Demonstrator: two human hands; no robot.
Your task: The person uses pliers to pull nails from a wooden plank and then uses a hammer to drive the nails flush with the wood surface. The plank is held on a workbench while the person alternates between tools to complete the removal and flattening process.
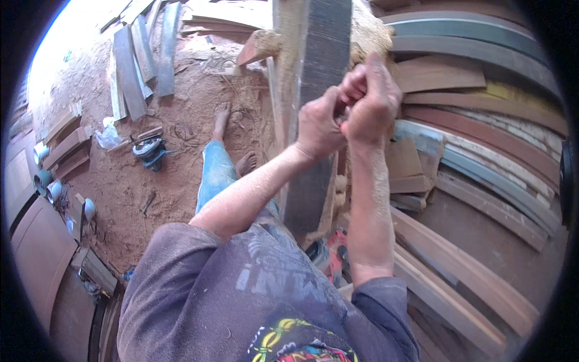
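My left hand (322, 125) and my right hand (370, 104) meet in front of me, both with fingers curled in. They pinch at one spot between them; whatever lies there is too small and covered to make out. Under the hands runs a long dark plank (325, 51), lying on a workbench (288, 36) dusted with sawdust. Sawdust also coats my forearms. Close to my body, at the bench's near end, a red and dark power tool (338, 250) is partly hidden by my shirt and right arm.
Stacked boards (476, 130) fill the right side. On the sawdust-covered ground to the left lie a power tool (149, 151), a hammer (147, 204), a clear plastic bag (109, 134) and loose planks (128, 69). A wood block (256, 48) juts from the bench's left.
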